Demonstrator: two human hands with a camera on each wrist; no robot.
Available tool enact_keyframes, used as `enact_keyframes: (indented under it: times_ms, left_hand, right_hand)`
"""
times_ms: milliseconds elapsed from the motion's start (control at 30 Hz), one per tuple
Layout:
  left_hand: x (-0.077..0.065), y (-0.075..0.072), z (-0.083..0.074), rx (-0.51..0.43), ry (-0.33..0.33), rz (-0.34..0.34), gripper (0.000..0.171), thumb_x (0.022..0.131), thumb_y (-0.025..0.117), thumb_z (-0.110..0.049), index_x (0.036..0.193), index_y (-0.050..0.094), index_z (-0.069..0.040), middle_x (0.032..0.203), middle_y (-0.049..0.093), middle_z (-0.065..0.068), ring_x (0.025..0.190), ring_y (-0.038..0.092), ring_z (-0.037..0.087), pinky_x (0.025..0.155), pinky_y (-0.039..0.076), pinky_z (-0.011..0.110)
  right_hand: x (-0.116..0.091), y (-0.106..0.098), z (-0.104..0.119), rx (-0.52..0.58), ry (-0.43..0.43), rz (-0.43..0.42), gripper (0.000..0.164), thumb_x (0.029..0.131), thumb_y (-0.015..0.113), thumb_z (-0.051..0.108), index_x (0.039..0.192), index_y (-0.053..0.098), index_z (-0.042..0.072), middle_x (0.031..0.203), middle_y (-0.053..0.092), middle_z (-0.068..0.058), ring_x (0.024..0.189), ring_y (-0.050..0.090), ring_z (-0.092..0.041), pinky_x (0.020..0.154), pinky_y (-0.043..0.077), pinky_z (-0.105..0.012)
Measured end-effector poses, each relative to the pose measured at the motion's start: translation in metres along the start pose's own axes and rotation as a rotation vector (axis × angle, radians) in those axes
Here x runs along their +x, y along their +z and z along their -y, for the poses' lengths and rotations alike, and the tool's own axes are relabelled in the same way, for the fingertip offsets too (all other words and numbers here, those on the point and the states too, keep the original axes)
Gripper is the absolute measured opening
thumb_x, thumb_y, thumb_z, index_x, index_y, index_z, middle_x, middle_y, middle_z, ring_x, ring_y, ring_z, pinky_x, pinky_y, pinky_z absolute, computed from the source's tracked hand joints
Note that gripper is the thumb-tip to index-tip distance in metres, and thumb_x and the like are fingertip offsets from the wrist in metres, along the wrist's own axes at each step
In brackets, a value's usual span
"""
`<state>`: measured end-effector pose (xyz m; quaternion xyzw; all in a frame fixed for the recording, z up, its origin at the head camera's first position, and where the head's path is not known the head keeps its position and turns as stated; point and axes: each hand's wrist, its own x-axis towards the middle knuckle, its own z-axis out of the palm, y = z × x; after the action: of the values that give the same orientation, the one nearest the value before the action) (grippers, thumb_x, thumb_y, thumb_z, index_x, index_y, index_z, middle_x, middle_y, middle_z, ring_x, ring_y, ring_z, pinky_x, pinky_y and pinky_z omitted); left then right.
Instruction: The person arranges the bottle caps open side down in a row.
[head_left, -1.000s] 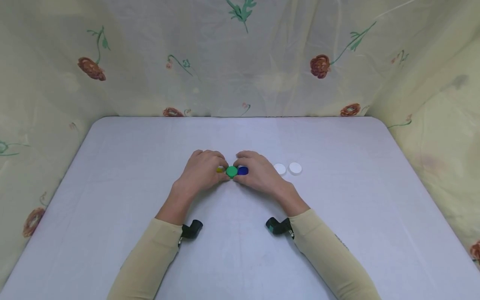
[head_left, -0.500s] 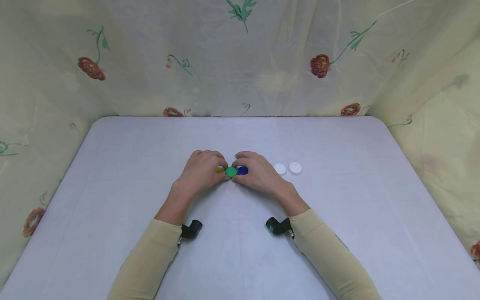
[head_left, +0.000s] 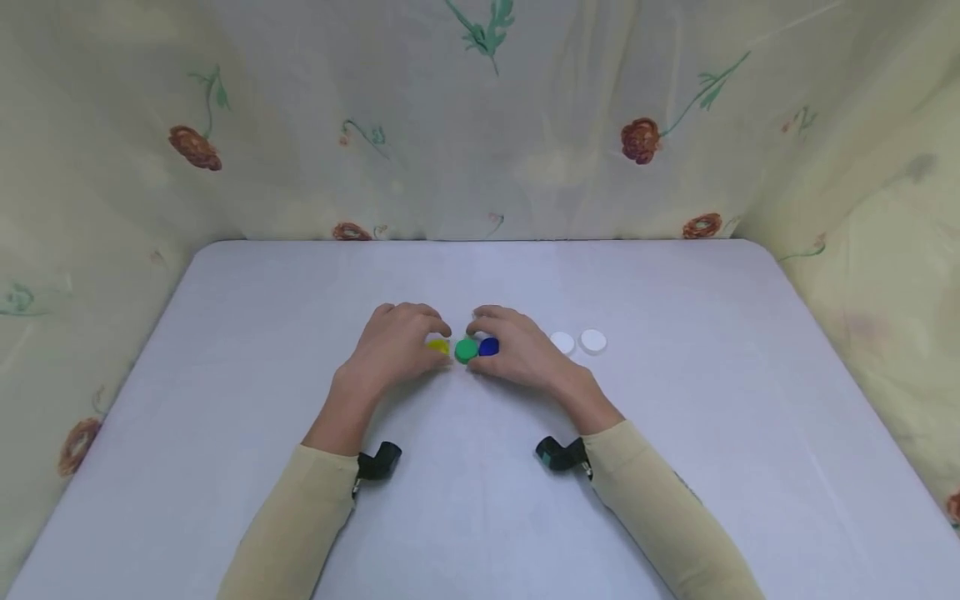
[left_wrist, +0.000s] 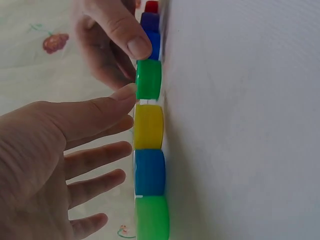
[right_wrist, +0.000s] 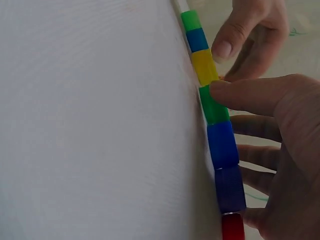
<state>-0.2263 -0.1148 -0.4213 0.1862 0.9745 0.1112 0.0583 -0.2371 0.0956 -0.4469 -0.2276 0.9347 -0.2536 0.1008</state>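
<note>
Right hand point(head_left: 523, 348) pinches green cap point(head_left: 466, 350) between yellow cap point(head_left: 437, 345) and blue cap point(head_left: 489, 346), left hand point(head_left: 400, 344) relaxed, gripping nothing, so use light, level pressure to avoid nudging either neighbour

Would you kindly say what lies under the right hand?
A blue cap, purple cap and red cap, by the right wrist view; in the head view, the right hand covers the last two.
</note>
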Motion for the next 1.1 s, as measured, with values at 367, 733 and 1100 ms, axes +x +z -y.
enact_keyframes:
  times_ms: [367,733,1100]
  left_hand:
    - [-0.010,-0.007,0.010,-0.005,-0.001,-0.014,0.037,0.085,0.078,-0.040,0.117,0.074,-0.024,0.129,0.067,-0.001,0.125,0.058,0.024,0.109,0.040,0.053]
    - [-0.014,-0.006,0.015,0.012,0.007,-0.016,0.039,0.084,0.078,-0.042,0.118,0.073,-0.023,0.129,0.067,-0.001,0.124,0.059,0.024,0.107,0.043,0.051]
    - [-0.018,-0.003,0.018,0.020,0.007,-0.040,0.039,0.085,0.078,-0.041,0.118,0.073,-0.022,0.130,0.067,0.001,0.125,0.059,0.025,0.107,0.042,0.052]
  right_hand:
    - [0.003,-0.006,0.002,0.022,-0.012,0.003,0.045,0.088,0.072,0.040,0.128,0.064,0.021,0.152,0.047,-0.002,0.146,0.037,-0.027,0.118,0.034,-0.052]
    - [0.002,0.002,0.008,0.002,-0.028,-0.013,0.041,0.089,0.072,0.036,0.127,0.066,0.021,0.150,0.050,-0.002,0.145,0.040,-0.026,0.117,0.035,-0.050]
    - [0.005,0.009,0.015,-0.011,-0.040,-0.029,0.040,0.089,0.072,0.035,0.126,0.066,0.022,0.145,0.054,0.001,0.141,0.043,-0.023,0.116,0.038,-0.046]
